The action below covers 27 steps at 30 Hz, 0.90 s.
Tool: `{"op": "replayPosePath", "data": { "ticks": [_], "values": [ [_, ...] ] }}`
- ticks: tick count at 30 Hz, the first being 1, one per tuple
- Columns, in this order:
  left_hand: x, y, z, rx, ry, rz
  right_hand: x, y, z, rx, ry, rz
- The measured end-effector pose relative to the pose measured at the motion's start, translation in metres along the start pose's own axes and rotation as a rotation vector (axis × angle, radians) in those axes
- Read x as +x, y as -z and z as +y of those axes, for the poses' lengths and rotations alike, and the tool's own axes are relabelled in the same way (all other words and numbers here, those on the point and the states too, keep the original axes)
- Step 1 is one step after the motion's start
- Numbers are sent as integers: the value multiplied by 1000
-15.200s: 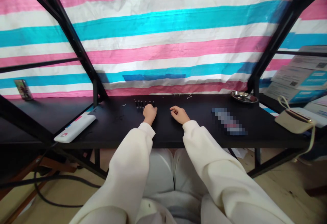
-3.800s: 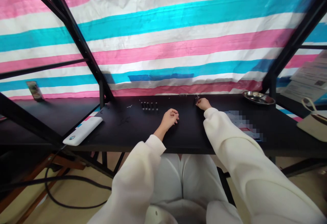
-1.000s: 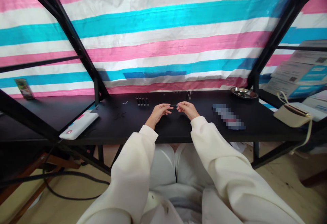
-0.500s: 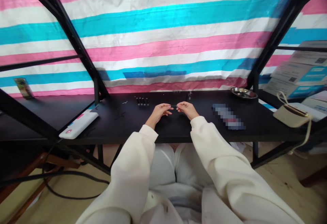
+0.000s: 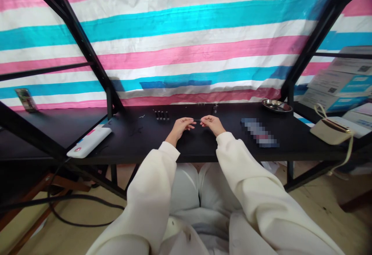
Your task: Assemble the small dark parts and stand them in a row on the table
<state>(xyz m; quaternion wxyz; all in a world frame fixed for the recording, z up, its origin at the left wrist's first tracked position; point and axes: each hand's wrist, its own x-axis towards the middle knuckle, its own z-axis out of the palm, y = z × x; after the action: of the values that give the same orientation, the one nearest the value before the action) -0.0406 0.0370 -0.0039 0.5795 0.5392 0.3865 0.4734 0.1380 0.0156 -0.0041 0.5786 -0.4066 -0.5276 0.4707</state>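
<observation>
Between my two hands, above the black table (image 5: 151,142), is a small dark stick-like piece (image 5: 197,120). My left hand (image 5: 183,125) pinches its left end between thumb and fingers. At the other end, the fingertips of my right hand (image 5: 212,123) are closed on it too. Its exact kind is too small to make out. Several short black cylinders with light ends (image 5: 162,116) stand in a row to the left of my hands. Behind my right hand lie a few tiny pale bits (image 5: 215,109).
A white power strip (image 5: 90,142) lies at the table's left edge. On the right are a pixelated packet (image 5: 258,132), a round metal dish (image 5: 277,106) and a beige handbag (image 5: 331,130). Slanted black frame bars (image 5: 84,42) flank the table. Stacked boxes (image 5: 338,80) stand far right.
Almost nothing differs. Both hands keep their pinch on the small dark piece in the same place, and the view has shifted only very slightly.
</observation>
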Motion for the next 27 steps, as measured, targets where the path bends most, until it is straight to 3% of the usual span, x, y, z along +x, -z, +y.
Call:
{"op": "replayPosePath", "data": {
  "ticks": [20,27],
  "values": [
    [-2,1,2,-15,31,48,3,3,4,-22,36,-21],
    [-4,1,6,-27,25,110,5,10,5,-53,67,40]
  ]
}}
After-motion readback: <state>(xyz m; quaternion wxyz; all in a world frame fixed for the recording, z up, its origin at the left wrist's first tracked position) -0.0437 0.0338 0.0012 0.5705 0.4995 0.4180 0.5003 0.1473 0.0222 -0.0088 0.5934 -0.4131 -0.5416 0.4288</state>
